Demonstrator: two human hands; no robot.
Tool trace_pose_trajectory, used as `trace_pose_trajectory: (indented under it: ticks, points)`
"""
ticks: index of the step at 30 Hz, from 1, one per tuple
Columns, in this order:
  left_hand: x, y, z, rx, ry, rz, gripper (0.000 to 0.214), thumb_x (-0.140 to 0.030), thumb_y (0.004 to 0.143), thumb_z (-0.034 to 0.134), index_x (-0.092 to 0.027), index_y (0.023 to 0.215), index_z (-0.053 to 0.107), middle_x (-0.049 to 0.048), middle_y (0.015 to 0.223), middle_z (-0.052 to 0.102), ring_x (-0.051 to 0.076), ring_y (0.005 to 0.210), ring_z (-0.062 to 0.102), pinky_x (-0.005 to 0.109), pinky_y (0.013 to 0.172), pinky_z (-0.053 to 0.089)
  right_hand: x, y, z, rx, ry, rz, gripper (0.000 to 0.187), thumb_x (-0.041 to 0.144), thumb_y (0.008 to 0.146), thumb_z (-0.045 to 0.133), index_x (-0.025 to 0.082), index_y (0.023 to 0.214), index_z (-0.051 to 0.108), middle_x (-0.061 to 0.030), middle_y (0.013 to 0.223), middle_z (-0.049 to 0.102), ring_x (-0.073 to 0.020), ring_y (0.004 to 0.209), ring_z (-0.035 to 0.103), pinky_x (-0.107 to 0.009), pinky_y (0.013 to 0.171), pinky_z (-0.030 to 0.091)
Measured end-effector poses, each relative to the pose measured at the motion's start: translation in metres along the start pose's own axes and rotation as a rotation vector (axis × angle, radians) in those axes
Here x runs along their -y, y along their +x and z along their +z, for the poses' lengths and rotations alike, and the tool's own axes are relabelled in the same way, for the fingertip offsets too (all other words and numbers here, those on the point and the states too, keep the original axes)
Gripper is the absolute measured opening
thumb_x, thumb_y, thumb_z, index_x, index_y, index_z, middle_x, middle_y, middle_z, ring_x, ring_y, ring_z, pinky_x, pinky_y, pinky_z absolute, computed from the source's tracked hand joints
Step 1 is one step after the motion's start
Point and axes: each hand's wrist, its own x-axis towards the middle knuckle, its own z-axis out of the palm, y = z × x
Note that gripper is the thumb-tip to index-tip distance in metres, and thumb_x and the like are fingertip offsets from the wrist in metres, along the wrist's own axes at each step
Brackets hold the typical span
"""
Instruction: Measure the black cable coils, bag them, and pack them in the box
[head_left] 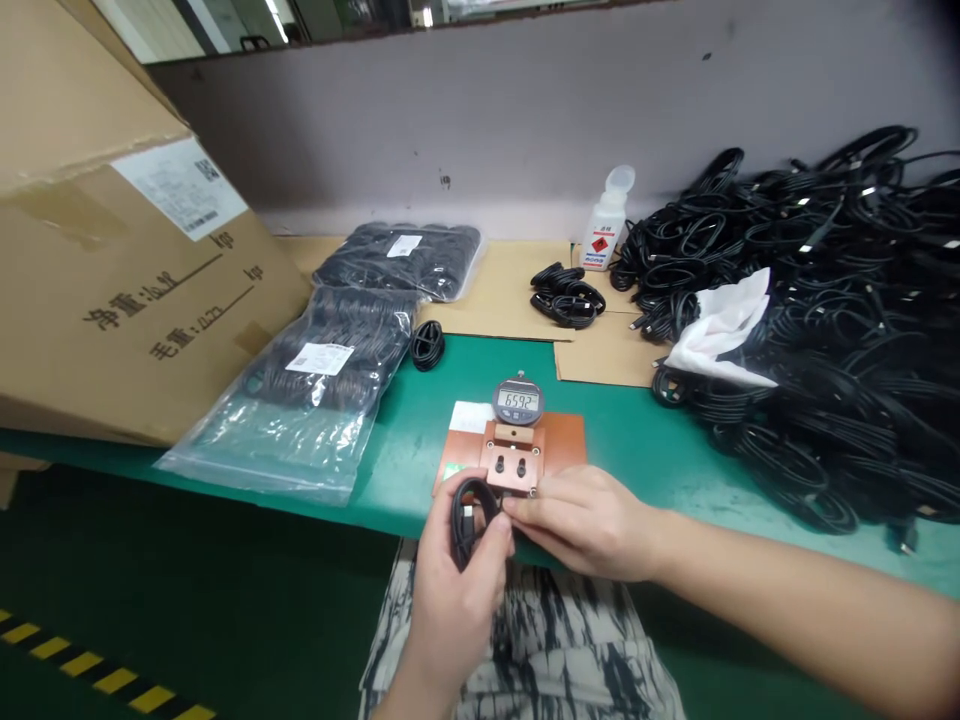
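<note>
A coiled black USB cable [460,535] is in my left hand [457,600], the fingers wrapped round the loops and a light connector end showing in the middle. My right hand [589,520] pinches the cable's other end at the front of a copper-coloured measuring fixture [514,466]. Whether that end sits inside the fixture is hidden by the fingers. On top of the fixture's far side, a round digital dial gauge [517,400] reads what looks like 6592. The fixture rests near the front edge of the green table [405,450].
A large heap of black cables [810,300] covers the right, with a white cloth [724,335] on it. A white bottle [604,225] stands behind. Left are bagged cables [337,345], another full bag [401,265], and a cardboard box [112,270]. Loose coils [568,297] lie on cardboard.
</note>
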Motion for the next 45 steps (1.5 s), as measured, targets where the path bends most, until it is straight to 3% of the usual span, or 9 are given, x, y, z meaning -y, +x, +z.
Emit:
trace_pose_trajectory:
  ticks: [3, 8, 26, 45]
  points:
    - [-0.0038, -0.001, 0.0006, 0.012, -0.031, -0.085, 0.049, -0.035, 0.078, 0.069, -0.026, 0.12, 0.046, -0.0087, 0.057, 0.047, 0.001, 0.037, 0.025, 0.013, 0.036, 0.019, -0.0002, 0.0007, 0.0, -0.002, 0.018, 0.003, 0.016, 0.016, 0.095, 0.05, 0.01, 0.101, 0.063, -0.0057, 0.073, 0.069, -0.0139, 0.054, 0.061, -0.026, 0.047, 0.048]
    - [-0.0071, -0.001, 0.0014, -0.01, -0.058, -0.113, 0.058, -0.037, 0.074, 0.074, -0.028, 0.123, 0.045, -0.0109, 0.056, 0.043, 0.001, 0.035, 0.025, 0.013, 0.037, 0.018, 0.0002, 0.0007, 0.0001, -0.019, 0.044, 0.003, 0.016, 0.015, 0.095, 0.05, 0.009, 0.102, 0.063, -0.0058, 0.075, 0.07, -0.0138, 0.057, 0.062, -0.026, 0.048, 0.05]
    - [-0.0064, 0.0003, 0.0012, -0.028, -0.063, -0.134, 0.064, -0.04, 0.068, 0.079, -0.028, 0.122, 0.046, -0.0125, 0.055, 0.039, 0.001, 0.033, 0.025, 0.013, 0.035, 0.017, 0.0002, 0.001, 0.0002, -0.002, 0.014, 0.015, 0.019, 0.018, 0.096, 0.048, 0.01, 0.099, 0.065, -0.0041, 0.069, 0.068, -0.0133, 0.052, 0.059, -0.026, 0.045, 0.047]
    - [-0.0049, 0.001, 0.0001, 0.0, -0.039, -0.101, 0.058, -0.043, 0.072, 0.076, -0.028, 0.119, 0.047, -0.0087, 0.058, 0.05, 0.0, 0.033, 0.026, 0.013, 0.036, 0.018, 0.0008, 0.0024, -0.0019, -0.013, 0.022, 0.015, 0.02, 0.018, 0.097, 0.047, 0.01, 0.099, 0.065, -0.0051, 0.072, 0.069, -0.0133, 0.053, 0.061, -0.026, 0.046, 0.049]
